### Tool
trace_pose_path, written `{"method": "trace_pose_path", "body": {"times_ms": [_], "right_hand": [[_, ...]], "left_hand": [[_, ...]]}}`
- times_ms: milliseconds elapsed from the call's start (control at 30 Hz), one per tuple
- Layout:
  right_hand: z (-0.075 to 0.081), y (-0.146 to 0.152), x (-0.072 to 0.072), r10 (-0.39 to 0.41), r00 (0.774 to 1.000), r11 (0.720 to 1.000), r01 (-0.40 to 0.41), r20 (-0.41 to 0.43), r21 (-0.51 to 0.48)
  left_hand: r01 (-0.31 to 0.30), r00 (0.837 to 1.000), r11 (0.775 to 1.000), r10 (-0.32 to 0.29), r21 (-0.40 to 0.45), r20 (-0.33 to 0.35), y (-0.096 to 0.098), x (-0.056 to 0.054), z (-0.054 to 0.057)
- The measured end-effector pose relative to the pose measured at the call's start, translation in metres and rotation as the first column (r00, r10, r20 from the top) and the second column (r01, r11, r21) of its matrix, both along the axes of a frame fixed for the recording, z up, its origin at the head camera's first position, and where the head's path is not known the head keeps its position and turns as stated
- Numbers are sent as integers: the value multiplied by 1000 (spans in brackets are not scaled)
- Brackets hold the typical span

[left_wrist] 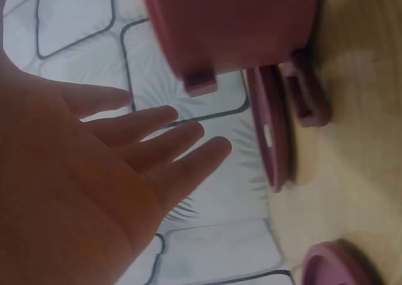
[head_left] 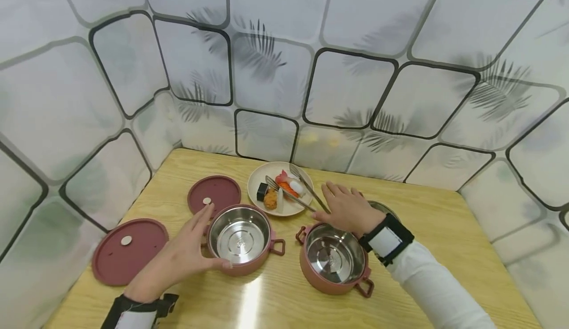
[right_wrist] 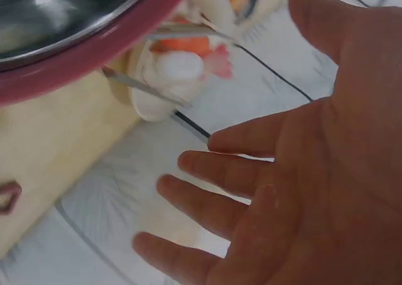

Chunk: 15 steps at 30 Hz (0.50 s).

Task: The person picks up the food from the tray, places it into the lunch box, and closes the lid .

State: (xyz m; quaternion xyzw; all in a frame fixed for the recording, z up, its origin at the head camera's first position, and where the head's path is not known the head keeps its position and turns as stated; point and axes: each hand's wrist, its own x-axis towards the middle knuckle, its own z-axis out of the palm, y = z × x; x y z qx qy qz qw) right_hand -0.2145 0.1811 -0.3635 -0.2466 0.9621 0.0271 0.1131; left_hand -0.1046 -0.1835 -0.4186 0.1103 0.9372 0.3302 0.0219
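Two dark pink pots with shiny steel insides stand side by side in the head view, the left pot (head_left: 240, 268) and the right pot (head_left: 323, 285). My left hand (head_left: 178, 255) is spread beside the left pot, thumb near its front rim; whether it touches is unclear. In the left wrist view the left hand's fingers (left_wrist: 188, 166) are straight, below a pot (left_wrist: 239, 27). My right hand (head_left: 348, 208) stretches over the far side of the right pot, holding nothing. Its fingers (right_wrist: 201, 203) are spread in the right wrist view, apart from the pot rim (right_wrist: 81, 71).
Two dark pink lids lie at left, a near lid (head_left: 142, 250) and a far lid (head_left: 218, 190). A plate (head_left: 255, 177) at the back bears sushi-like pieces and two metal forks (head_left: 293, 193). Behind the right hand shows part of another metal-rimmed vessel (head_left: 386, 207). Patterned walls enclose the wooden table (head_left: 440, 230).
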Motion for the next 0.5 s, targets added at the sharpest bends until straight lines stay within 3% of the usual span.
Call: {"method": "trace_pose_path", "body": {"times_ms": [267, 500], "right_hand": [[-19, -24, -39, 28, 972, 998, -40, 235, 46], [-26, -33, -60, -32, 932, 999, 40, 361, -15]], "left_hand": [[24, 1000, 999, -23, 45, -5, 0, 1, -16], [37, 998, 999, -36, 22, -49, 1, 1, -21]]}}
